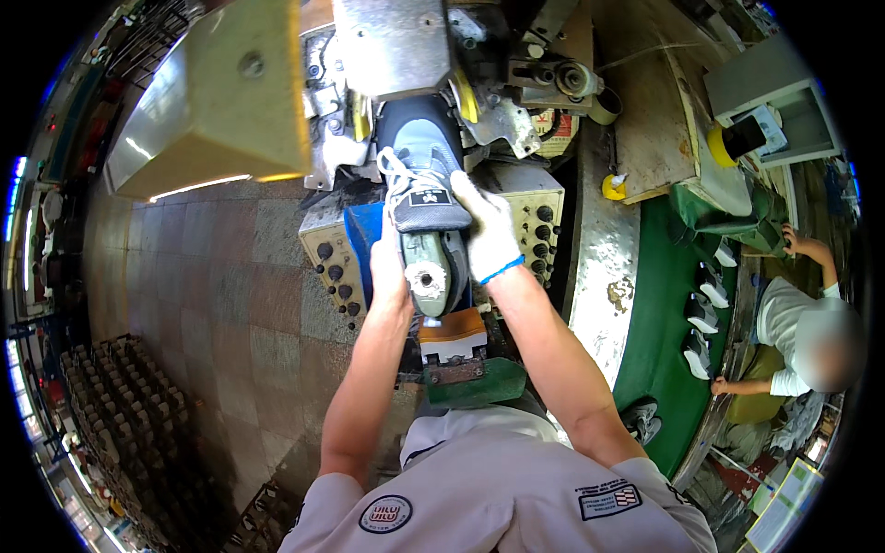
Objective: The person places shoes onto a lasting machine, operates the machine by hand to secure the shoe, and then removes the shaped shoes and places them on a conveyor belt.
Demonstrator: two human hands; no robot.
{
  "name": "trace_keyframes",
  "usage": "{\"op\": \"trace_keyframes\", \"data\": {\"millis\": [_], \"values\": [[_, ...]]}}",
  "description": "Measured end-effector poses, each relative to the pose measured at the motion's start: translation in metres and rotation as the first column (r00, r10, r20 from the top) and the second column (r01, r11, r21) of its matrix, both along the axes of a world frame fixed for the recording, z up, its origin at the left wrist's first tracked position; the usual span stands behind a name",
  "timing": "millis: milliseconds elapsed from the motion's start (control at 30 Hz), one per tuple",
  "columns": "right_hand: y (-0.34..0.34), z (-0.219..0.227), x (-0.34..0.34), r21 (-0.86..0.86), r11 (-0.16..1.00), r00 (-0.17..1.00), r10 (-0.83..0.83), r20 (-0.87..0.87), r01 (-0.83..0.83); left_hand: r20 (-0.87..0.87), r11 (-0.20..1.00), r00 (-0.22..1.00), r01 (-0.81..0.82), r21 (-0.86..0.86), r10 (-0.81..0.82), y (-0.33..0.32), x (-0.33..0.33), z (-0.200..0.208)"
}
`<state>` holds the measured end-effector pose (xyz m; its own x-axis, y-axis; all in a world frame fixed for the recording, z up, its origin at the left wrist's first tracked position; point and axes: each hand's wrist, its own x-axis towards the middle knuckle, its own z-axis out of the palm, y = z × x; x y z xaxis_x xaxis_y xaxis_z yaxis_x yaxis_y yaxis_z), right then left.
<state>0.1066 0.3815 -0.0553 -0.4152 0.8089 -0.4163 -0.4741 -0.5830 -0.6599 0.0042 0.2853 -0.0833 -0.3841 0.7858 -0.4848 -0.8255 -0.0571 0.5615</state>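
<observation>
A grey and dark sneaker upper [421, 147] with white laces is on a green-grey shoe last [427, 258], its toe end pointing away from me into a metal machine head [392, 46]. My left hand [389, 263] is closed along the left side of the shoe, its fingers partly hidden. On the other side, my right hand [489, 226], in a white glove with a blue cuff, grips the shoe by the tongue and collar. The heel end of the last, with a round hole, faces me. Just below it stands a brown and white heel rest [452, 336].
Control boxes with black knobs [544, 230] flank the shoe. A large yellowish machine cover [212, 101] hangs at upper left. At right, a green conveyor [659, 323] carries several shoes; a co-worker [797, 341] sits beyond it. A rack of lasts [124, 424] stands at lower left.
</observation>
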Motion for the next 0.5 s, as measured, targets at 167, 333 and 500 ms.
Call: {"op": "trace_keyframes", "data": {"millis": [167,333,500], "values": [[0.012,-0.007,0.005,0.07,0.993,0.993,0.09,0.07,-0.095,0.047,1.0,0.998,-0.03,0.009,0.03,0.002,0.009,-0.018],[-0.001,-0.013,-0.003,0.132,0.991,0.999,0.005,0.046,-0.011,0.011,0.993,0.994,0.111,-0.03,-0.111,-0.004,-0.017,0.005],[-0.005,-0.006,-0.008,0.148,0.989,0.999,-0.037,0.039,0.03,-0.089,0.994,0.991,0.091,-0.068,-0.097,-0.002,-0.013,-0.002]]}}
